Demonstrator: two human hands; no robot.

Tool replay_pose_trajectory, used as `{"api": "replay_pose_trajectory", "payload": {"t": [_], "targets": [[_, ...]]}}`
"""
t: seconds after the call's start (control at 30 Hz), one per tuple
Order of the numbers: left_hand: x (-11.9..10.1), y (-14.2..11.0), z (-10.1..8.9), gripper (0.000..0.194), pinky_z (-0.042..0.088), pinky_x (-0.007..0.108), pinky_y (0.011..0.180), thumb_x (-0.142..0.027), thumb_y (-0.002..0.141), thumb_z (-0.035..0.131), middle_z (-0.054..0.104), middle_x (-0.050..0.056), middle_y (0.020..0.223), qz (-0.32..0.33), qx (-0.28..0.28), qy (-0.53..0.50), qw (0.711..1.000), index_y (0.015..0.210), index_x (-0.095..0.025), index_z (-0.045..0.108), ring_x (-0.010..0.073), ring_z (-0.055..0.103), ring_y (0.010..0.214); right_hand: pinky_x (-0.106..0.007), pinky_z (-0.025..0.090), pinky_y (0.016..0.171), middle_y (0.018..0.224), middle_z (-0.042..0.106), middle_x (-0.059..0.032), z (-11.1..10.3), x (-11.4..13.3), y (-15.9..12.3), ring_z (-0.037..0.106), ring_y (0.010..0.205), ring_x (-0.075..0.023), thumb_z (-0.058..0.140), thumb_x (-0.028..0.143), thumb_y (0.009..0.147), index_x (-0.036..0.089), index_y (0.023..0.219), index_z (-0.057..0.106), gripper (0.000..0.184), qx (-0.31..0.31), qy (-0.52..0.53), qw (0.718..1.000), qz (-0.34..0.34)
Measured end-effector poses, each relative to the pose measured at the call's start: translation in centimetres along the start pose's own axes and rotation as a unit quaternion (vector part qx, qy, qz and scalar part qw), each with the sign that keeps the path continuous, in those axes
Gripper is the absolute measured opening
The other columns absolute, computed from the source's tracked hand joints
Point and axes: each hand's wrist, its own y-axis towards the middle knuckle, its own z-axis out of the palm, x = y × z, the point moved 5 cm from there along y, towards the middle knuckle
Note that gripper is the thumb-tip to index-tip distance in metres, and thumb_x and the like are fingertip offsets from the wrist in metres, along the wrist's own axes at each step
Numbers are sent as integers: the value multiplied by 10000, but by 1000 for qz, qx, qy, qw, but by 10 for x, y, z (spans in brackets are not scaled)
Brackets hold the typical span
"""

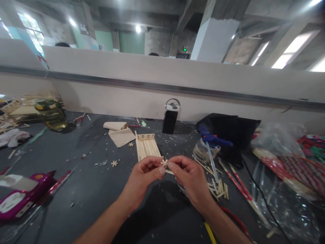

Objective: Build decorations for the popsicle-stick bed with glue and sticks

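Observation:
A small star-shaped piece of short wooden sticks [165, 163] is held between my two hands over the table's middle. My left hand [147, 174] pinches it from the left with thumb and fingertips. From the right, the thumb and forefinger of my right hand [189, 176] press on it. Just beyond my hands lies a flat panel of pale wooden sticks [147, 146] with a pierced strip along its far edge; its near part is hidden. Two similar stars, one nearer [114, 163] and one farther [131, 144], rest left of the panel.
A blue glue gun [212, 138] sits on a glass jar [205, 152] at right, beside cut sticks [220, 190]. Behind stand a black box-shaped device [170, 121] and a low wall [127, 95]. Sandpaper-like sheets [122, 135] and a purple device [27, 196] lie left; plastic bags [286, 189] lie right.

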Motion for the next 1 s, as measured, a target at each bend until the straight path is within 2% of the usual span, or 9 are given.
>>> {"api": "replay_pose_trajectory", "payload": {"t": [0.23,0.37,0.53,0.6,0.77,0.9,1.0], "targets": [[4,2,-4,143,426,235,674,-252,714,778,651,11,738,2,-22,29,999,787,-149,713,103,544,655,-187,210,373,524,505,56,4,0,-3,314,439,-55,690,311,790,183,738,693,138,3,-9,1000,-15],[6,2,-7,116,425,230,673,-227,724,770,658,9,726,-12,-23,-19,999,783,-150,706,100,557,647,-187,227,361,515,518,64,6,-3,-4,304,399,-53,636,355,835,198,827,690,166,10,3,1000,-16],[10,2,-10,103,428,224,660,-200,737,759,659,4,715,-33,-11,-77,996,799,-148,696,92,568,635,-195,407,496,654,663,16,10,4,-6,533,538,-97,671,305,791,196,811,694,114,22,-10,999,-32],[10,2,-11,106,426,220,658,-190,735,760,657,2,712,-31,-10,-77,997,806,-144,696,89,572,633,-214,440,549,696,688,-1,10,7,-6,574,597,-122,671,299,779,195,817,698,114,21,-31,998,-43],[8,2,-11,142,424,214,639,-187,702,784,672,4,704,-36,-16,-65,997,806,-146,697,96,586,629,-225,398,502,670,669,-7,7,7,-6,509,539,-119,646,299,781,182,800,703,131,4,-95,993,-64],[8,0,-8,137,435,222,659,-188,698,786,686,8,704,-38,-4,-61,997,791,-149,694,101,596,632,-224,408,518,649,653,-6,6,9,-6,526,575,-131,625,299,790,183,739,679,138,-2,-97,992,-78],[10,0,-7,125,436,219,670,-185,709,779,680,8,690,-44,8,-59,997,792,-143,695,102,598,643,-215,394,495,600,628,14,6,9,-6,502,533,-119,613,280,791,187,707,660,134,-3,-95,993,-74]]}}
